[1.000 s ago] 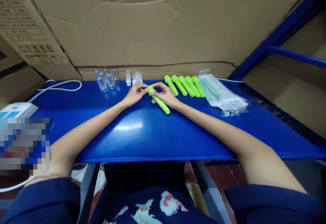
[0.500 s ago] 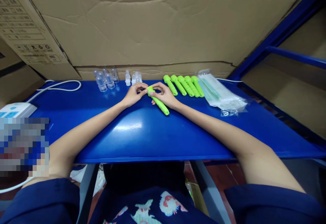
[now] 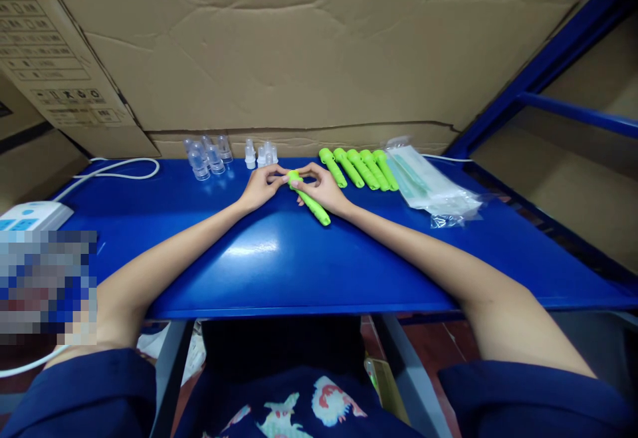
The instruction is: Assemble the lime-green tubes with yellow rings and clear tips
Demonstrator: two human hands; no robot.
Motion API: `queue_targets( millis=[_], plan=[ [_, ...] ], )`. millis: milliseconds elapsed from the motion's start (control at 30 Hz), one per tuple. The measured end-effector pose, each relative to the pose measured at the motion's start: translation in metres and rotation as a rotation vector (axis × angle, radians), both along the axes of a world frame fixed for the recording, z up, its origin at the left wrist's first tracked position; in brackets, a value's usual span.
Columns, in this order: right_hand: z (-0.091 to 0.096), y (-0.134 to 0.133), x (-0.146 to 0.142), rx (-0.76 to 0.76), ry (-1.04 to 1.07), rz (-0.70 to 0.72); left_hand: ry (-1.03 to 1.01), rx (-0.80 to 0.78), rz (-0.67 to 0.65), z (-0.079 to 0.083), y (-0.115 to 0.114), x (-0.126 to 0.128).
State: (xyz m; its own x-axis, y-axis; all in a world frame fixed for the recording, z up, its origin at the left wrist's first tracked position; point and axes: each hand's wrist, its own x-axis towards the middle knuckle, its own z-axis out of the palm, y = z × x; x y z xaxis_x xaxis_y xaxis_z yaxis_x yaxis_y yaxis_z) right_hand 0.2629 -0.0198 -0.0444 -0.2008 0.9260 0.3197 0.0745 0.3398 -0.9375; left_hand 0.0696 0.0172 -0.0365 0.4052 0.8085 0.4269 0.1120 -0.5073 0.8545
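Between both hands, above the middle of the blue table, is a lime-green torch-shaped plastic tube (image 3: 315, 208), its wide head up and to the left and its ribbed shaft slanting down to the right. My right hand (image 3: 323, 189) is closed around the tube just below the head. Thumb and fingertips of my left hand (image 3: 260, 185) pinch at the left side of the head; anything small between them is hidden. Several matching green tubes (image 3: 359, 167) lie in a row beyond my right hand. Small clear caps with white bases (image 3: 250, 154) stand just beyond my left hand.
Larger clear plastic cups (image 3: 214, 158) stand in a group at the back left. A clear bag of white and pale-green packets (image 3: 432, 182) lies at right. At left are a white power strip (image 3: 37, 215) and cable. Cardboard (image 3: 299, 59) walls the back of the blue table (image 3: 299, 272).
Almost nothing differs. Both hands keep their hold on the green tube, with only a very slight shift of the fingers at its head.
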Motion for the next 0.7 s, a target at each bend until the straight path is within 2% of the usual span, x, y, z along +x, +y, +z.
queue_targets(
  millis=[300,500,700],
  plan=[
    [-0.0007,-0.0013,-0.0025,-0.023,-0.030,-0.050,-0.051,-0.098,-0.015,0.0017,-0.0013,0.0006],
    [0.0004,0.0026,0.0000,-0.092,-0.105,-0.028,-0.006,-0.041,-0.074,0.0017,-0.0001,-0.0002],
    [0.0015,0.0034,0.0007,-0.054,-0.122,-0.011,0.033,0.009,-0.042,-0.0027,0.0021,0.0028]
  ],
)
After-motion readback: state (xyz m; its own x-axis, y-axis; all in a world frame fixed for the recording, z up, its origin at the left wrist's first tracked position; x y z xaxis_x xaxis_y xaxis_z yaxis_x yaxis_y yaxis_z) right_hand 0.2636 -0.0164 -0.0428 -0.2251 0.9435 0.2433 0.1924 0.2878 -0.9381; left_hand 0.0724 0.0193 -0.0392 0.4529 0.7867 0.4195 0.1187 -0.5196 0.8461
